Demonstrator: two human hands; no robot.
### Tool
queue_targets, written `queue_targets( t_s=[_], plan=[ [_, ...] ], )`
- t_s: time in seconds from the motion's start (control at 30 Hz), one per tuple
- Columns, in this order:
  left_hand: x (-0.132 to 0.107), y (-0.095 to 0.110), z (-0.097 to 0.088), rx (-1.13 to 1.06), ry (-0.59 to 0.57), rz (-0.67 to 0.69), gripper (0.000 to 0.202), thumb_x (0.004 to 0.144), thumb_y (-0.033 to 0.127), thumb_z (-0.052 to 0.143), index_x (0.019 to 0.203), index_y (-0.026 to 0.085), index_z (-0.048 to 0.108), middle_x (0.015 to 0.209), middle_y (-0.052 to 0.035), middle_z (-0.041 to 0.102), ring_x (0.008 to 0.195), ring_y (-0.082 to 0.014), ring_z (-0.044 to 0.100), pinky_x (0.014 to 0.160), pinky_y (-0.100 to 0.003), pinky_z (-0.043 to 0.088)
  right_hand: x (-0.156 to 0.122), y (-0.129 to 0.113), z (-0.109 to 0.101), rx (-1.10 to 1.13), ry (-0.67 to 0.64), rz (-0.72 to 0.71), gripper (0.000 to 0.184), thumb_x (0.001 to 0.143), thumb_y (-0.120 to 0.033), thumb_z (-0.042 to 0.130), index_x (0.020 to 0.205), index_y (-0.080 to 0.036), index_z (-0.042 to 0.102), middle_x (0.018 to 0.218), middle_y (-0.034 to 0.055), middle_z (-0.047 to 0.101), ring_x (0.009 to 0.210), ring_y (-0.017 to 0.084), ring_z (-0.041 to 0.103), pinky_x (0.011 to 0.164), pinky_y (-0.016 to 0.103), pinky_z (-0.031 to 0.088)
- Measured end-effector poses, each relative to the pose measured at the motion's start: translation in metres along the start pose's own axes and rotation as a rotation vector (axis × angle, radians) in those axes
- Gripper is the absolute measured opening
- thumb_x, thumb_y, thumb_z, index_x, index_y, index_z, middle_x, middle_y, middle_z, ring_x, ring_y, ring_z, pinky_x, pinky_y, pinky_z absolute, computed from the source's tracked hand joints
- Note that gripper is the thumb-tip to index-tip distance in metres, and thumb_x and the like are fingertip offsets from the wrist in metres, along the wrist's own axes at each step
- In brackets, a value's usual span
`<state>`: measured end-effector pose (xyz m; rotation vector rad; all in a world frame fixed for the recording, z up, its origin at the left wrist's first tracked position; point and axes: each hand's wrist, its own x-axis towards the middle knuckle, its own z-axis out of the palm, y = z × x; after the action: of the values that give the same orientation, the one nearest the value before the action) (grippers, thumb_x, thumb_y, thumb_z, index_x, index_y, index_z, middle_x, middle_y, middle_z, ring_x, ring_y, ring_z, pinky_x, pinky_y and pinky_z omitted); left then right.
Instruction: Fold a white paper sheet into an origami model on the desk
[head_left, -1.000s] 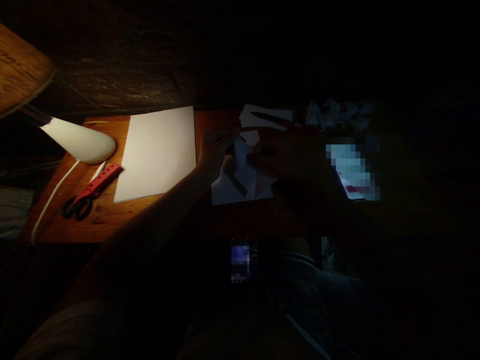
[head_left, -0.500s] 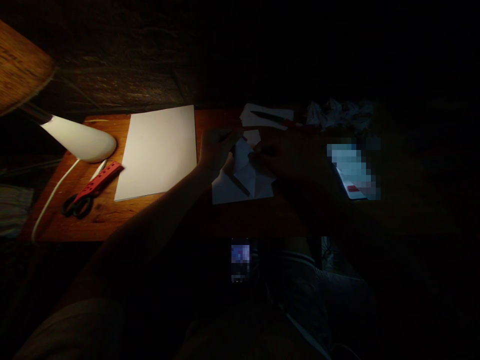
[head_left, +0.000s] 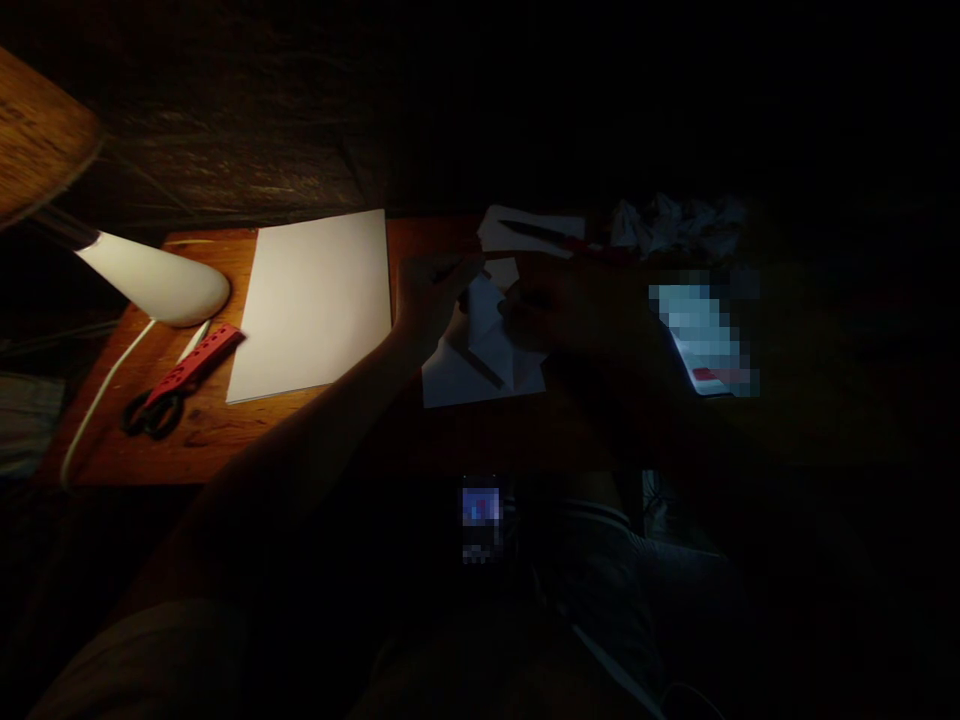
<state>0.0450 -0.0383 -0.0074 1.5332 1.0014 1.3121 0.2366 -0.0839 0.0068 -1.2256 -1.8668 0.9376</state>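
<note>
A folded piece of white paper (head_left: 491, 335) is held between my two hands in the dim middle of the table. My left hand (head_left: 435, 290) has its fingers bent round the paper's upper left side. On the right edge, my right hand (head_left: 541, 308) presses with closed fingers, mostly lost in shadow. Under the folded piece lies a flat white sheet (head_left: 446, 388), partly covered. Darkness hides the exact fingertips.
A lamp (head_left: 161, 280) stands left, near black-handled scissors (head_left: 157, 412) with a red dotted part. White paper (head_left: 315, 300) lies beside them. Behind are a knife (head_left: 536, 234) on smaller papers (head_left: 495, 240) and crumpled or folded papers (head_left: 667, 225). A lit phone (head_left: 697, 340) lies right.
My right hand has shifted slightly on the folded paper, covering more of its right side. The paper's folds have moved a little; my left hand keeps its hold.
</note>
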Motion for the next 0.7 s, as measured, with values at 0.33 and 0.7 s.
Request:
queue_targets(
  t_s=[0.33, 0.7],
  plan=[
    [0.000, 0.000, 0.003, -0.024, -0.015, -0.056, 0.033, 0.084, 0.045, 0.084, 0.066, 0.021, 0.071, 0.053, 0.0002, 0.060, 0.055, -0.0147, 0.060, 0.049, -0.027, 0.041, -0.001, 0.002, 0.004, 0.044, -0.001, 0.037, 0.024, 0.089, -0.032, 0.072, 0.071, -0.021, 0.062, 0.069, -0.0007, 0.064, 0.067, 0.016, 0.059, 0.061, 0.029, 0.044],
    [0.001, -0.002, 0.003, -0.074, -0.022, -0.098, 0.042, 0.086, 0.054, 0.081, 0.062, 0.022, 0.068, 0.050, 0.0017, 0.054, 0.048, -0.0119, 0.053, 0.044, -0.026, 0.037, -0.003, -0.012, -0.001, -0.063, 0.025, -0.013, 0.036, 0.093, -0.043, 0.074, 0.068, -0.022, 0.060, 0.067, 0.0002, 0.061, 0.067, 0.015, 0.055, 0.059, 0.029, 0.037]
  ],
)
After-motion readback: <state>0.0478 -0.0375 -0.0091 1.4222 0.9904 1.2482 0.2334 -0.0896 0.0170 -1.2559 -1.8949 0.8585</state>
